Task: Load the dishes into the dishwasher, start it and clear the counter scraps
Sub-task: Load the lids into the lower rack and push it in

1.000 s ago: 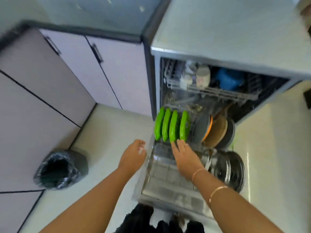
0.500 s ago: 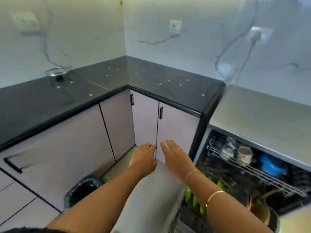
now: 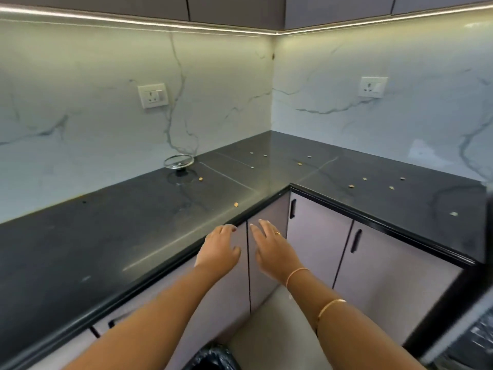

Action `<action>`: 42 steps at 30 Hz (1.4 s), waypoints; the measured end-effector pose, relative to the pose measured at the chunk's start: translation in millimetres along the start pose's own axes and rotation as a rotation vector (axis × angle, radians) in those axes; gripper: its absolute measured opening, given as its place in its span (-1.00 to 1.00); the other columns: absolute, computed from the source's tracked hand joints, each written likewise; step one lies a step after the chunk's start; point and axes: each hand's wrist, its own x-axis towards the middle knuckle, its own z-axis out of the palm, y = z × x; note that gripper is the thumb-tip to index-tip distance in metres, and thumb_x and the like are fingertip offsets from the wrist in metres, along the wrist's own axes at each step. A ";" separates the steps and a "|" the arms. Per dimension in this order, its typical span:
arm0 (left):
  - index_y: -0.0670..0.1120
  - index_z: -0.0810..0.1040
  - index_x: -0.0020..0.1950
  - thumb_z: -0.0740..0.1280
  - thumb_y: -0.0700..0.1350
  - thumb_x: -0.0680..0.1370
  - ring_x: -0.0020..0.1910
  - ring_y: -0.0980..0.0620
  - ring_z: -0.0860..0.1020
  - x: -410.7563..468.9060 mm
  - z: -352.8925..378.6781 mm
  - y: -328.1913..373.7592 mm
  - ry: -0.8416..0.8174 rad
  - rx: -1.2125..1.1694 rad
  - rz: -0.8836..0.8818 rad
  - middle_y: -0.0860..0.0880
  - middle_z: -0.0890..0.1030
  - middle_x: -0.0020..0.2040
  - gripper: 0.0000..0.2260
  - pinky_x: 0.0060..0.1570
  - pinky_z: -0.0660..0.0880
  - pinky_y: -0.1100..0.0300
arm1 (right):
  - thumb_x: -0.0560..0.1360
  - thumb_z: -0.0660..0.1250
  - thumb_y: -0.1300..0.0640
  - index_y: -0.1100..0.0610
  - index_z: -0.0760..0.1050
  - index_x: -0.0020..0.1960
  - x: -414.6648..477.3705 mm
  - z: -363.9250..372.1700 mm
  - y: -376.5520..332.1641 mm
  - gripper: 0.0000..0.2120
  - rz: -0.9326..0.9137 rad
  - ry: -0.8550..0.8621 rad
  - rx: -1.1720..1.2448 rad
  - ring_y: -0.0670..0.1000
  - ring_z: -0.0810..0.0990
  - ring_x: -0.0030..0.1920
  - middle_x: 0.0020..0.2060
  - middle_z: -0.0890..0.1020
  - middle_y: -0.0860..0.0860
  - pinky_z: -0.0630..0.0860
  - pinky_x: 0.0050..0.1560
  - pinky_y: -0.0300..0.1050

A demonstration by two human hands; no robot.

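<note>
Head view, looking down into the inner corner of an L-shaped black table (image 3: 106, 236) backed by a white veined wall (image 3: 80, 102).

The left hand (image 3: 220, 249) and the right hand (image 3: 272, 247) are both stretched forward, palms down, side by side and apart, in front of the table's front edge and over the pale cabinet doors (image 3: 317, 236). The left hand's fingers (image 3: 226, 230) are loosely extended and close together. The right hand's fingers (image 3: 262, 227) are straight and slightly spread. Neither hand holds or touches anything. The right hand wears a ring (image 3: 278, 233), and the right forearm carries two thin bangles (image 3: 330, 307).

The scraps (image 3: 236, 204) are small yellowish bits scattered over both arms of the table. One lies near the front edge just beyond the left hand, and others lie well apart toward the corner and along the right arm.

A glass lid (image 3: 178, 161) rests knob-down on the table near the left wall, with one scrap just beside it.

Only a blurred strip of the dishwasher (image 3: 477, 340) shows, at the lower right edge of the frame. Its contents cannot be made out.

A bin (image 3: 213, 359) with a black liner stands on the floor between the forearms, at the bottom edge.

Two wall sockets (image 3: 152, 95) are set in the wall, one on each side of the corner.
</note>
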 end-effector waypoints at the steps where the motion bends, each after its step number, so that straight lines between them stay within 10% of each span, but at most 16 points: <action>1: -0.05 0.30 0.40 0.24 -0.08 0.54 0.37 0.01 0.32 8.2 -4.9 -7.1 0.019 -0.019 -0.018 -0.02 0.36 0.38 -0.57 0.34 0.27 0.15 | 0.54 0.10 0.29 0.24 0.14 0.49 11.6 1.5 -1.7 -0.48 -0.011 -0.009 0.003 0.18 0.10 0.50 0.47 0.17 0.23 0.18 0.45 -0.03; 24: -0.01 0.36 0.33 0.29 -0.07 0.53 0.18 0.03 0.48 327.5 -28.0 -138.4 0.152 -0.068 -0.463 0.00 0.45 0.28 -0.63 0.11 0.43 0.17 | 0.56 0.11 0.24 0.16 0.21 0.43 437.3 108.5 67.2 -0.56 -0.010 -0.317 0.391 0.19 0.47 0.19 0.33 0.31 0.15 0.39 0.21 0.00; 35: 0.01 0.06 0.53 0.51 0.00 0.37 0.43 -0.11 0.29 425.6 7.4 -205.0 -0.193 0.033 -0.770 -0.07 0.22 0.50 -0.13 0.35 0.33 0.01 | 0.57 0.15 0.18 0.06 0.28 0.40 574.9 180.2 62.9 -0.60 0.159 -0.443 0.790 0.13 0.45 0.22 0.24 0.44 0.16 0.35 0.12 -0.13; 39: -0.10 0.40 0.32 0.52 0.05 0.33 0.25 -0.11 0.47 446.1 7.7 -216.5 -0.392 0.207 -0.764 -0.08 0.47 0.30 -0.37 0.17 0.46 0.06 | 0.54 0.24 0.07 0.03 0.28 0.38 607.2 210.6 51.2 -0.58 0.293 -0.477 0.940 0.11 0.53 0.01 0.00 0.51 0.10 0.52 0.08 0.02; 42: -0.13 0.52 0.11 0.53 0.08 0.30 0.08 -0.08 0.57 456.6 7.1 -222.4 -0.461 0.274 -0.751 -0.06 0.60 0.09 -0.51 -0.06 0.48 0.13 | 0.49 0.33 0.05 0.06 0.07 0.48 624.3 229.9 39.5 -0.33 0.474 -0.489 1.144 0.14 0.58 0.02 0.20 0.49 0.17 0.56 0.10 0.04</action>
